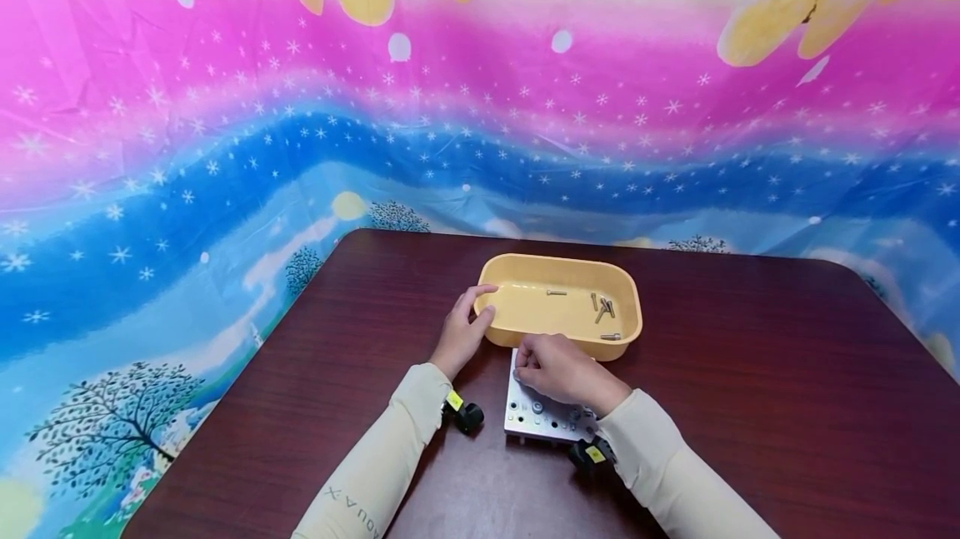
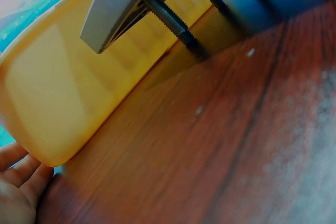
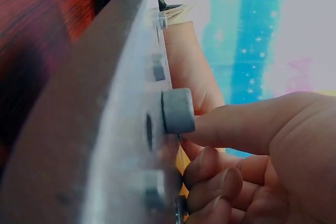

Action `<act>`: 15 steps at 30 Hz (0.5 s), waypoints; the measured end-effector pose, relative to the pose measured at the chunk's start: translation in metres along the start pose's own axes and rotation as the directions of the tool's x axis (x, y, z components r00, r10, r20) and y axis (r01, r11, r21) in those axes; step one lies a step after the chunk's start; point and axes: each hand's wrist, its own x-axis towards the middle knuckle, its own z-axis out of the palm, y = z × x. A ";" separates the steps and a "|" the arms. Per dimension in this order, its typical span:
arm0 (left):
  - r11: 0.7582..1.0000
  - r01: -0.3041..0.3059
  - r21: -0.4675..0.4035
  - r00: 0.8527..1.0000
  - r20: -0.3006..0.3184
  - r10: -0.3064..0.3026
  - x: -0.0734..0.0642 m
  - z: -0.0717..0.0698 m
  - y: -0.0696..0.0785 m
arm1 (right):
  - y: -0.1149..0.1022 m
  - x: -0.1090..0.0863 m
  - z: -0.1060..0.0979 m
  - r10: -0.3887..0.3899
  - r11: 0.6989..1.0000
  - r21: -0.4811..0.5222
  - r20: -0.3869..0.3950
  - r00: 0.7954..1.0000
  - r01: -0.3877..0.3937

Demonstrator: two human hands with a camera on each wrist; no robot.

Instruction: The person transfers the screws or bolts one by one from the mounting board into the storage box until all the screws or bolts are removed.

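Observation:
My left hand [image 1: 459, 337] holds the left end of a yellow plastic tub [image 1: 517, 339], thumb and fingers at its rim. In the left wrist view, its fingers [image 2: 23, 177] lie against the tub's rounded corner. Over the left part of a silver metal plate [image 1: 517, 401], my right hand [image 1: 558, 368] pinches a bolt with thumb and forefinger, the bolt mostly hidden by the fingers. A large round bolt head [image 3: 178, 111] stands beside the thumb in the right wrist view, the other fingers curled. Threaded bolt shanks [image 2: 170, 19] stick out under the plate.
Several loose bolts [image 1: 603, 306] lie in the tub, mostly toward its right side. More bolt heads [image 1: 537, 407] and open holes dot the plate. The dark wooden table [image 1: 750, 372] carries everything, and a printed cloth [image 1: 525, 106] hangs behind it.

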 end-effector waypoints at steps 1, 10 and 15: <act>1.000 0.001 0.000 1.000 0.000 -0.001 0.000 0.000 0.000 | 0.000 0.000 0.000 -0.001 1.000 -0.004 -0.001 1.000 0.001; 1.000 -0.001 -0.006 1.000 -0.001 0.001 0.000 0.000 0.001 | 0.001 -0.001 0.001 -0.055 0.998 -0.020 -0.028 0.998 0.054; 1.000 0.015 -0.008 1.000 0.006 -0.015 0.000 0.000 0.001 | 0.003 -0.001 0.000 -0.060 0.998 -0.021 -0.022 0.998 0.059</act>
